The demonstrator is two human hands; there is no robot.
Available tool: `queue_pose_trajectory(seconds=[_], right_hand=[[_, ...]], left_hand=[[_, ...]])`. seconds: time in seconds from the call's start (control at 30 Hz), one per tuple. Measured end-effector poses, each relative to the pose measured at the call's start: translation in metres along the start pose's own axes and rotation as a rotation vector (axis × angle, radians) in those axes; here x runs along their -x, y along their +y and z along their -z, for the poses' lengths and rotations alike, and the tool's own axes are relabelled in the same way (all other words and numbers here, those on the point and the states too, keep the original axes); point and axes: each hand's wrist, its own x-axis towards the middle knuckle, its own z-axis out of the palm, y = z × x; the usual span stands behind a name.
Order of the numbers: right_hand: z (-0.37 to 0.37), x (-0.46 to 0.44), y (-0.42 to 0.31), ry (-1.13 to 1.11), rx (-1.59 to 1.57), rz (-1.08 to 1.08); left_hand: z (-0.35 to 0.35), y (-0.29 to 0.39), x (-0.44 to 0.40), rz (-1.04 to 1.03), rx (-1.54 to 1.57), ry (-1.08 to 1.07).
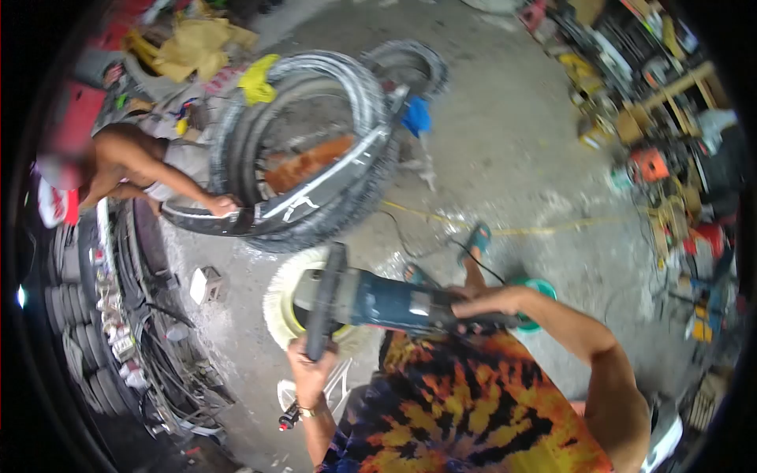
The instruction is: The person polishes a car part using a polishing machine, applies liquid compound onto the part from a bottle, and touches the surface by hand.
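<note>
A blue power polisher (394, 306) with a black D-shaped front handle (327, 303) lies across the middle, in front of my body. My left hand (311, 369) is wrapped round the lower end of that front handle. My right hand (485, 303) grips the tool's rear handle. Below the tool's head is a pale, fluffy round pad (284, 303) with a yellow-green inner ring, partly hidden by the tool. A dark cord runs from the tool's rear over the floor.
Beyond the tool, large tyres (378, 169) lie on the floor; a co-worker (130, 165) at the left touches a dark strip there. A green basin (540, 296), a yellow cord (552, 229), a white block (206, 284), stacked tyres at left and cluttered shelves at right surround me.
</note>
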Motion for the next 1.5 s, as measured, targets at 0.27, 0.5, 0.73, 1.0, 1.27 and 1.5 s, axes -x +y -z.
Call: queue_pose_trajectory(seconds=[0.27,0.5,0.73,1.0,1.27,1.5], right_hand=[[-0.031,0.045,-0.018,0.327,0.372,-0.021],[-0.057,0.015,-0.018,0.448,0.246,0.026],[-0.076,-0.015,-0.077,0.548,0.405,0.041],[-0.086,-0.060,-0.113,0.576,0.504,0.010],[-0.040,-0.047,-0.096,0.527,0.446,-0.009],[0.010,-0.004,-0.077,0.451,0.490,0.027]], left_hand=[[-0.026,0.060,-0.005,-0.308,-0.225,-0.118],[-0.021,0.027,-0.017,-0.041,-0.152,0.190],[0.011,-0.020,-0.032,-0.273,-0.165,0.427],[0.043,-0.049,-0.079,-0.256,-0.140,0.505],[0.006,-0.044,-0.089,-0.195,-0.160,0.440],[-0.053,0.001,-0.072,-0.148,-0.213,0.433]])
